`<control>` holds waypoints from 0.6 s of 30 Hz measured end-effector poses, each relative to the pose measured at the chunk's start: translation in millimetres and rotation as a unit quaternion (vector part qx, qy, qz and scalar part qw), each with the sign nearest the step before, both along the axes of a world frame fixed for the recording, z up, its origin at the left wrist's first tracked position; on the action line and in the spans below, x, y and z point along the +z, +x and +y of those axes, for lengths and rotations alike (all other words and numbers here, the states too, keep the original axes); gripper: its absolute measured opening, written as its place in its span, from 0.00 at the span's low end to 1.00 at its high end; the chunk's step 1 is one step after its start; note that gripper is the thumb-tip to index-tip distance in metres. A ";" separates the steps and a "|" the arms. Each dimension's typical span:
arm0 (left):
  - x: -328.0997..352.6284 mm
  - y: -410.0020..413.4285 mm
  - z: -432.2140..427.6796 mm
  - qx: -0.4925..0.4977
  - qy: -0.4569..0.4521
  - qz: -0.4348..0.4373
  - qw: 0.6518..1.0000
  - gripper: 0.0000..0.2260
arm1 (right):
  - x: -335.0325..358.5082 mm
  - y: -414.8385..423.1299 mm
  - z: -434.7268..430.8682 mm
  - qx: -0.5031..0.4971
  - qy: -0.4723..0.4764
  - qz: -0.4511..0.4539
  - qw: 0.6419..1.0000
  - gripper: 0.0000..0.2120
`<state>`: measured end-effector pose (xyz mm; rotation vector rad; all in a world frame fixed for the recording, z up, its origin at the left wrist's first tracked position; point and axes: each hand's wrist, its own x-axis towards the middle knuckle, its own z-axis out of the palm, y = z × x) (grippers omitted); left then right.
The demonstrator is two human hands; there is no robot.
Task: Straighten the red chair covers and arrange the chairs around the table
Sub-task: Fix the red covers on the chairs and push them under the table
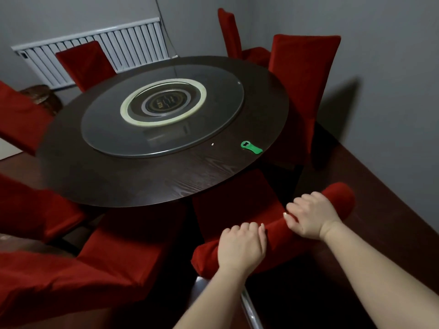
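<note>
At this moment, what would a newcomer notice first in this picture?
The left hand and right hand grip the red fabric-covered chair back at the lower middle. Above it, a small green plastic bottle opener lies on the dark round wooden table, near its edge.

Bare-armed: left hand [242,248], right hand [311,217]

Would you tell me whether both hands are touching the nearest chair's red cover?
Touching. The head view shows the left hand and right hand gripping the red cover atop the backrest.
</note>
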<state>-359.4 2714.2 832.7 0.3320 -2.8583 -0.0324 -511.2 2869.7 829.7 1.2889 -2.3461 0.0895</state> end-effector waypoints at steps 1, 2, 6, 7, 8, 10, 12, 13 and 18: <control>-1.3 -11.1 11.0 0.002 0.013 -0.007 1.000 0.17 | -1.9 -14.0 8.9 0.005 0.000 -0.003 1.000 0.19; -3.1 -20.8 20.4 0.003 0.019 -0.009 1.000 0.17 | -4.9 -25.9 17.2 0.011 -0.003 -0.007 1.000 0.19; -6.0 -57.1 24.3 -0.013 -0.006 -0.006 1.000 0.16 | -14.1 -57.4 26.2 0.012 -0.029 -0.014 0.999 0.19; -6.4 -61.8 18.1 -0.015 -0.013 -0.004 1.000 0.16 | -14.9 -61.0 20.8 0.006 -0.036 -0.011 0.999 0.19; -6.1 -67.8 10.6 -0.014 -0.022 -0.002 1.000 0.16 | -14.4 -65.4 12.6 -0.001 -0.041 -0.004 0.999 0.18; -7.1 -86.6 -7.7 -0.012 -0.032 -0.004 0.999 0.16 | -13.1 -78.3 -3.0 -0.007 -0.046 -0.012 0.999 0.18; -10.4 -99.3 -19.2 -0.010 -0.035 0.009 0.999 0.16 | -15.1 -92.8 -13.9 -0.010 -0.047 -0.024 0.999 0.19; -11.0 -105.6 -22.6 -0.005 -0.035 0.010 0.999 0.16 | -15.7 -99.2 -17.2 -0.008 -0.046 -0.030 0.998 0.18; -18.3 -116.8 -22.0 -0.020 -0.022 -0.012 0.999 0.15 | -26.2 -114.1 -13.6 -0.002 -0.051 -0.060 0.997 0.17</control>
